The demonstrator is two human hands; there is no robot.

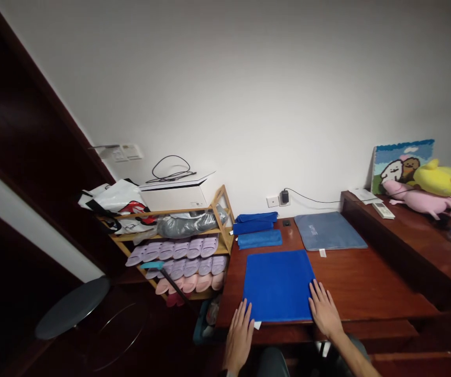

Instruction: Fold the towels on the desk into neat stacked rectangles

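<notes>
A bright blue cloth (278, 285) lies flat and spread out on the reddish-brown desk (366, 283), with a small white tag showing at its lower left edge. My left hand (240, 332) rests at the cloth's lower left corner, fingers extended, holding nothing. At the lower right edge of the cloth, my right hand (325, 309) lies with its fingers stretched out and touching the fabric. Folded blue cloths (259, 230) are stacked at the desk's back left. A grey-blue cloth (329, 231) lies flat at the back, its white tag hanging toward me.
Left of the desk stands a wooden rack (225, 230) with slippers and a white box (178, 195). A round stool (74, 306) is farther left. On the right, a raised surface (417, 235) holds plush toys (441, 178), a remote (383, 210) and a picture (402, 162).
</notes>
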